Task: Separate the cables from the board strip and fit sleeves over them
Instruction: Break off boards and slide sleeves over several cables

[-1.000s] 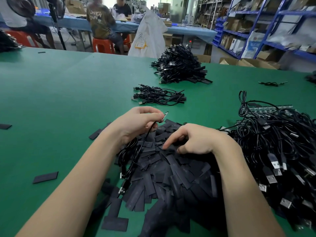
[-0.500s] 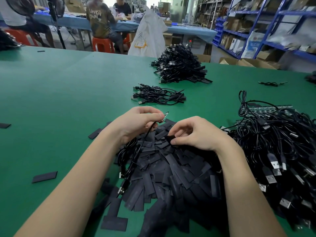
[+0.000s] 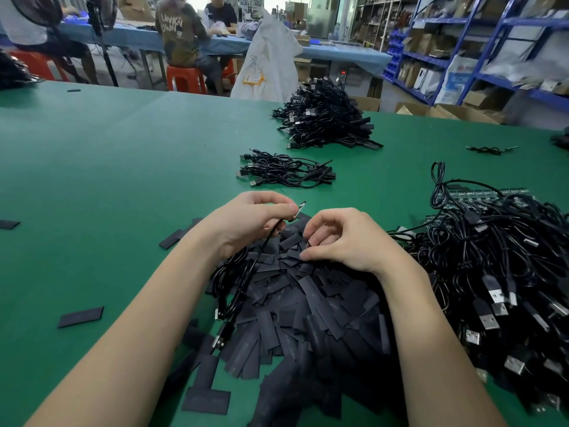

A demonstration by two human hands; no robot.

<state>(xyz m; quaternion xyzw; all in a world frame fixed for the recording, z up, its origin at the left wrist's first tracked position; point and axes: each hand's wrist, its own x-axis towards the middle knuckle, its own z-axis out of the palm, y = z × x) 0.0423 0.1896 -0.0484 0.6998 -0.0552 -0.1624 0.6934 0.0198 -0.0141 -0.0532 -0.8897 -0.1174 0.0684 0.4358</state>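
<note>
Holding the cable [image 3: 261, 251] tight, the left hand [image 3: 246, 223] could slip; the right hand [image 3: 341, 238] pinches a sleeve [image 3: 308, 241] that may drop.

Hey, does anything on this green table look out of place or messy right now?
A few black sleeves lie apart from the main sleeve pile: one stray sleeve to the left of the left forearm, another at the table's left edge. One lone cable sits apart at far right. Nothing looks damaged.
</note>
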